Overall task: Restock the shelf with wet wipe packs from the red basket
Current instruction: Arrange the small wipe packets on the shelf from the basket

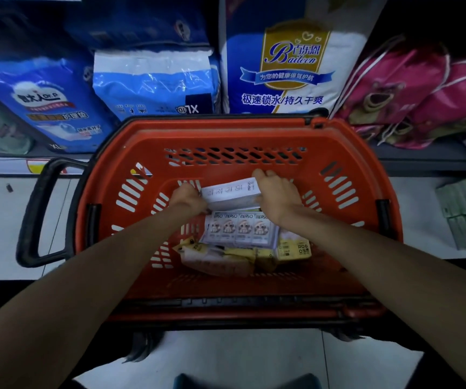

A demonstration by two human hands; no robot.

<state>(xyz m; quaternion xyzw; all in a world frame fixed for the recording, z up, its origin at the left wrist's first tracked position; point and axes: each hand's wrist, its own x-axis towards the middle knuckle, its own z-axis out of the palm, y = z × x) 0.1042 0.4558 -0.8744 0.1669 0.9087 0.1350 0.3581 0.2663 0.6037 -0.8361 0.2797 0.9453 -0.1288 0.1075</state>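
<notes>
Directly behind red basket [226, 129], blue packs [153, 80].

**Basket set before the shelf**

A wipe pack [230, 193] is held between the left hand [188, 196] and the right hand [275, 192] inside the basket [226, 127]. More packs [240, 228] are laid nearer, beneath it. Large bags [153, 80] are stood on the shelf [422, 155] behind.
</notes>
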